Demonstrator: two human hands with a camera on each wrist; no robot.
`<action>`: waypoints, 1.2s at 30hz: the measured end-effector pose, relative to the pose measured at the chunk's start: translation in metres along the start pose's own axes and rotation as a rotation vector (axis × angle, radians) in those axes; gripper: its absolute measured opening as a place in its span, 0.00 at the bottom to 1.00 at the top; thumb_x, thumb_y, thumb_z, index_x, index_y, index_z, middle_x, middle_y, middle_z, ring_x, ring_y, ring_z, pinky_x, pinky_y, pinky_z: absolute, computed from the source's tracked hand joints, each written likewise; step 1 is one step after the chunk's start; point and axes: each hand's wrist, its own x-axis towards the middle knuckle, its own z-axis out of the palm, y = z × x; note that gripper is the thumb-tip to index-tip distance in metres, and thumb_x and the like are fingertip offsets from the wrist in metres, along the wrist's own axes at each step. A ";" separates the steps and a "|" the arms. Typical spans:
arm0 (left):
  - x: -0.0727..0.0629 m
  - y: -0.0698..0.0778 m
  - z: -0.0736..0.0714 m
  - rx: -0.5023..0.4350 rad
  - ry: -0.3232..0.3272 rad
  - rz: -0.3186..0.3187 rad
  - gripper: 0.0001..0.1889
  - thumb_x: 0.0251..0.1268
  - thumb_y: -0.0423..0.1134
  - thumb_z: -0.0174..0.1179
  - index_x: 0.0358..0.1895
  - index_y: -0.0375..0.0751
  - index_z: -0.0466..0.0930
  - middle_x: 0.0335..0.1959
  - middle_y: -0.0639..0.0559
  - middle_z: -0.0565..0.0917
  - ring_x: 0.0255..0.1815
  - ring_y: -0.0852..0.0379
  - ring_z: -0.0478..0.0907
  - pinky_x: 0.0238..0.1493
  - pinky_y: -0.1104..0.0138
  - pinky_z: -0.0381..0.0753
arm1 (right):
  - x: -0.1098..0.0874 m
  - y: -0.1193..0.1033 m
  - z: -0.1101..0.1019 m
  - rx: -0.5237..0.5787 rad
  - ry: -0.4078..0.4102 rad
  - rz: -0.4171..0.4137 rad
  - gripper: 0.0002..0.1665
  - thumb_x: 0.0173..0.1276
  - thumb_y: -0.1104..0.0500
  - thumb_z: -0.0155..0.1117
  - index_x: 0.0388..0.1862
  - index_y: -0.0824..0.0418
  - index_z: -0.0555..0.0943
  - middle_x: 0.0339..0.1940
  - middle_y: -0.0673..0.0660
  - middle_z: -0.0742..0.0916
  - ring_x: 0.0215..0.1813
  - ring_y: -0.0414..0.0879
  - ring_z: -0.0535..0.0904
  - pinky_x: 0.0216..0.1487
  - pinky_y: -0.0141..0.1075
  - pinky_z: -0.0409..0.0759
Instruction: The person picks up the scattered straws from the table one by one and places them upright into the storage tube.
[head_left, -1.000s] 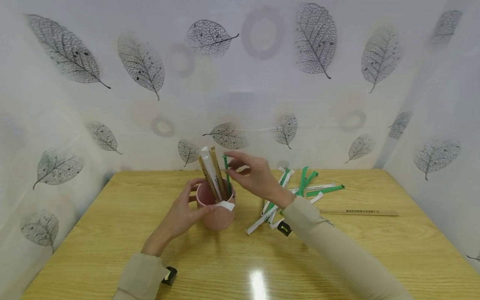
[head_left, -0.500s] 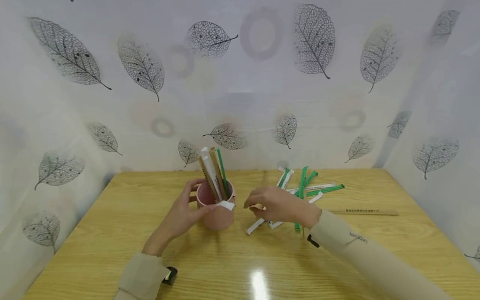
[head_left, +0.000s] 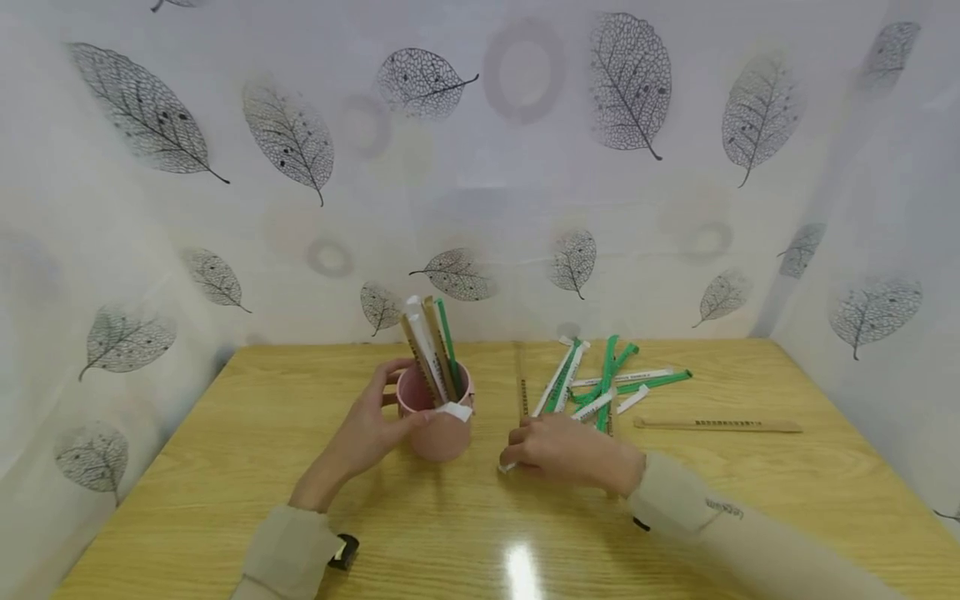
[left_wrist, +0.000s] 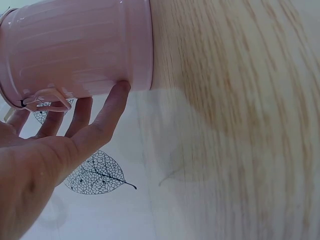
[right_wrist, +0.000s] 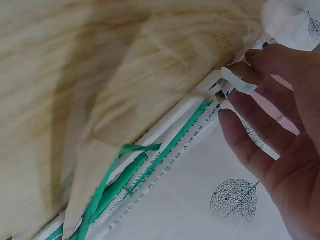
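My left hand (head_left: 367, 429) holds a pink bucket-shaped cup (head_left: 438, 437) upright on the table, thumb on its near side and fingers round the far left. In the left wrist view, fingertips touch the cup's wall (left_wrist: 75, 50) beside a small side handle. Brown and white wrapped straws (head_left: 423, 342) and a green straw (head_left: 446, 329) stand inside it. My right hand (head_left: 566, 450) is low over the table, its loosely bent fingers at the end of a white wrapped straw (head_left: 507, 468). The right wrist view shows that white end (right_wrist: 240, 82) by the fingertips, with no clear pinch.
Several white and green wrapped straws (head_left: 611, 379) lie crossed in a loose pile beyond my right hand. A brown wrapped straw (head_left: 716, 425) lies apart on the right, another brown one (head_left: 522, 383) left of the pile. The leaf-printed wall (head_left: 480, 208) borders the table's back.
My right hand let go of the green straw, which now leans in the cup. It moved right and down to the white straw near the pile. The left hand stays on the cup.
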 end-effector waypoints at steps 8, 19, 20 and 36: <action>0.000 0.000 0.000 0.008 0.009 -0.002 0.40 0.66 0.48 0.69 0.77 0.54 0.57 0.72 0.37 0.69 0.67 0.31 0.74 0.62 0.42 0.81 | -0.009 -0.005 0.000 -0.027 0.014 -0.025 0.13 0.64 0.65 0.73 0.44 0.49 0.89 0.39 0.44 0.90 0.41 0.38 0.84 0.42 0.26 0.83; 0.001 -0.001 0.002 -0.002 0.002 -0.028 0.40 0.66 0.48 0.69 0.76 0.55 0.57 0.72 0.38 0.68 0.67 0.32 0.74 0.61 0.44 0.81 | -0.016 -0.005 -0.004 -0.046 0.099 -0.025 0.20 0.67 0.63 0.71 0.57 0.50 0.85 0.38 0.45 0.90 0.38 0.37 0.85 0.34 0.24 0.80; 0.001 -0.001 0.002 -0.001 0.002 -0.027 0.40 0.66 0.48 0.69 0.76 0.55 0.57 0.72 0.38 0.68 0.67 0.32 0.74 0.61 0.44 0.81 | -0.016 -0.003 -0.005 -0.058 0.136 -0.033 0.22 0.66 0.63 0.71 0.58 0.50 0.84 0.37 0.45 0.90 0.37 0.37 0.84 0.33 0.24 0.79; 0.002 0.000 0.003 0.000 0.006 -0.019 0.40 0.65 0.48 0.69 0.76 0.55 0.58 0.72 0.38 0.69 0.68 0.32 0.74 0.63 0.44 0.80 | -0.011 0.056 -0.076 0.277 0.852 -0.002 0.21 0.56 0.79 0.69 0.49 0.68 0.85 0.38 0.59 0.90 0.33 0.47 0.87 0.36 0.26 0.86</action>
